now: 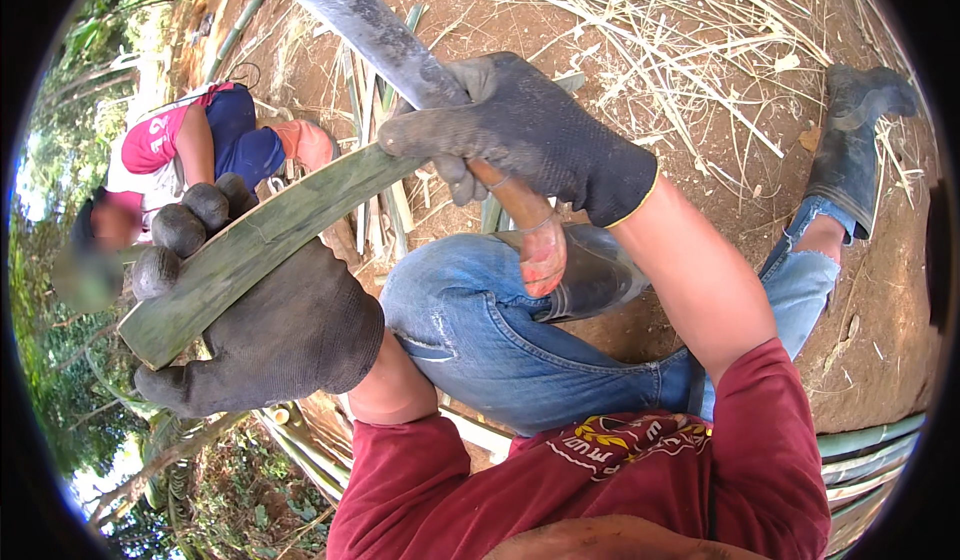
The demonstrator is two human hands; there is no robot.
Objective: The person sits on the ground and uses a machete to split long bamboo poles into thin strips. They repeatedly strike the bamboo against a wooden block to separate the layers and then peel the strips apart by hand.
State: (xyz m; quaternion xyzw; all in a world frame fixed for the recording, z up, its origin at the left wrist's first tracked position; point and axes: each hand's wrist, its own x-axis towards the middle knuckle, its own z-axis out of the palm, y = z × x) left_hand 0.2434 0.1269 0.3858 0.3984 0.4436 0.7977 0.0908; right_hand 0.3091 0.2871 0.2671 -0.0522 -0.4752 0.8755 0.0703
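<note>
A flat green bamboo strip (280,228) slants across the left half of the head view. My left hand (295,325), in a dark knit glove, supports its lower end; the fingers curl round the far edge and the thumb sticks out below. My right hand (545,130), gloved too, grips a machete (365,30) by its curved wooden handle, whose reddish end shows under the palm. The long worn blade points up and left. The right thumb and a finger also touch the strip's upper end.
A person (190,150) in a red and white top sits at the left. Pale split bamboo shavings (660,40) litter the brown dirt ahead. My bent knee in jeans (450,300) lies under the handle. Bamboo poles (870,460) lie at the lower right.
</note>
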